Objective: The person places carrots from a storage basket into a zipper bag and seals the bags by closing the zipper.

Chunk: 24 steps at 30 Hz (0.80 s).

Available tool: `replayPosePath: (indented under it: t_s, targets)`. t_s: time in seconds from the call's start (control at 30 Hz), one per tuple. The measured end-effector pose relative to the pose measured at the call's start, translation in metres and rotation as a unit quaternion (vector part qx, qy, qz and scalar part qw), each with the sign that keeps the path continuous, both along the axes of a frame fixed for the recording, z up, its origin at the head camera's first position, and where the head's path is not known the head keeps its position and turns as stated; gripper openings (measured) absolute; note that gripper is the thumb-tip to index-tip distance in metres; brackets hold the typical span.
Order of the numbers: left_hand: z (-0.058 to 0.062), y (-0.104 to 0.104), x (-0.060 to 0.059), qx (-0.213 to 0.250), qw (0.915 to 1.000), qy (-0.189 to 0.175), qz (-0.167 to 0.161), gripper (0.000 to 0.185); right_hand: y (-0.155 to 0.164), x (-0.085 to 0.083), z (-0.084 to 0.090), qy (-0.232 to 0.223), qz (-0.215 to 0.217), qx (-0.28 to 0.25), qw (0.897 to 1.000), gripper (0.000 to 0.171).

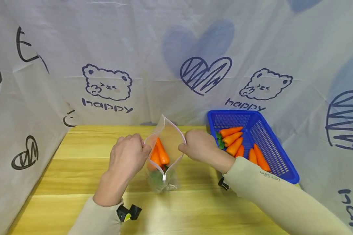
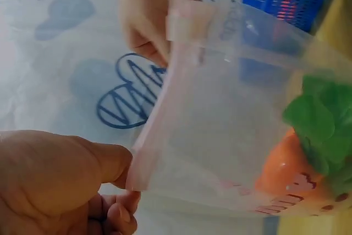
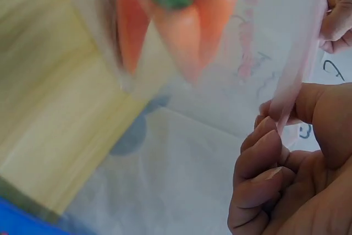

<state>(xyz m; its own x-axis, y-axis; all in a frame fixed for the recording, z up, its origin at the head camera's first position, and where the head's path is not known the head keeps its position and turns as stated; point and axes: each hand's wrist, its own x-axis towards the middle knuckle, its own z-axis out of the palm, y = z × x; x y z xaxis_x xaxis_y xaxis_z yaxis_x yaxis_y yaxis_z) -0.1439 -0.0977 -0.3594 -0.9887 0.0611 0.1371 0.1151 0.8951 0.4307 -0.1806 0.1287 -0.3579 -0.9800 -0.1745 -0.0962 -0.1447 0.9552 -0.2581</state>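
"Plastic, clear and pink-edged: where is that bag (image 1: 174,138) being held?"

"At the centre of the head view, with the yellow wooden table (image 1: 76,173) being seen around and through it. One side of its mouth is being pinched by the left hand (image 1: 127,155), the other by the right hand (image 1: 198,145), and the mouth is being spread wide."

"Are the fingers being shown?"

"Mostly backs and thumbs are being shown from the head; the fingertips are being hidden. In both wrist views, the pink edge is being seen gripped between thumb and fingers."

"And inside?"

"Orange carrots (image 1: 162,153), their green leaves being veiled by film near the bottom. Three are being shown, blurred, in the right wrist view; whether others are being concealed cannot be told."

"The white slider (image 1: 164,178)?"

"It is being seen at the lower corner of the mouth."

"What is being covered at the right?"

"Part of the blue basket (image 1: 277,143), by the right sleeve (image 1: 270,192). More carrots (image 1: 233,138) are being held there, but their number is being obscured. In the left wrist view the basket is being cut off by the upper edge; at the lower left of the right wrist view, only a blue strip is being caught."
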Motion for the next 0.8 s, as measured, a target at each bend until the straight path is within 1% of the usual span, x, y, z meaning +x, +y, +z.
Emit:
replayPosePath:
  t_s: [0.1,0.17,0.3,0.4,0.5,0.6,0.63,0.7,0.8]
  targets:
    - [-0.01,-0.002,-0.002,0.002,1.0,-0.002,-0.008,0.018,-0.005,0.002,-0.008,0.021,0.008,-0.028,0.999,0.026]
    - [-0.014,-0.003,-0.002,0.01,0.9999,0.003,-0.009,0.015,-0.006,0.004,-0.012,0.041,0.024,-0.068,0.997,0.025]
    - [-0.017,-0.004,0.0,0.018,0.9997,0.01,-0.013,0.014,0.001,0.009,-0.018,0.05,0.061,-0.161,0.984,0.027]
    - [-0.016,-0.004,0.002,0.022,0.9996,0.007,-0.016,0.012,0.016,0.012,-0.019,0.047,0.066,-0.194,0.978,0.026]
    - [-0.015,-0.002,0.005,0.028,0.9994,0.0,-0.02,0.011,0.04,0.009,-0.021,0.055,0.066,-0.175,0.981,0.023]
    - [-0.014,-0.001,0.008,0.033,0.9992,-0.004,-0.023,0.011,0.073,0.002,-0.024,0.044,0.053,-0.128,0.989,0.019]
    - [-0.014,0.0,0.008,0.035,0.9991,-0.004,-0.024,0.011,0.086,-0.001,-0.024,0.035,0.045,-0.109,0.992,0.018]
    - [-0.013,0.001,0.01,0.037,0.999,-0.005,-0.025,0.011,0.112,-0.008,-0.025,0.003,0.023,-0.068,0.997,0.017]
    - [-0.013,0.002,0.012,0.041,0.9988,-0.008,-0.025,0.01,0.154,-0.019,-0.028,-0.044,-0.007,-0.005,0.999,0.022]
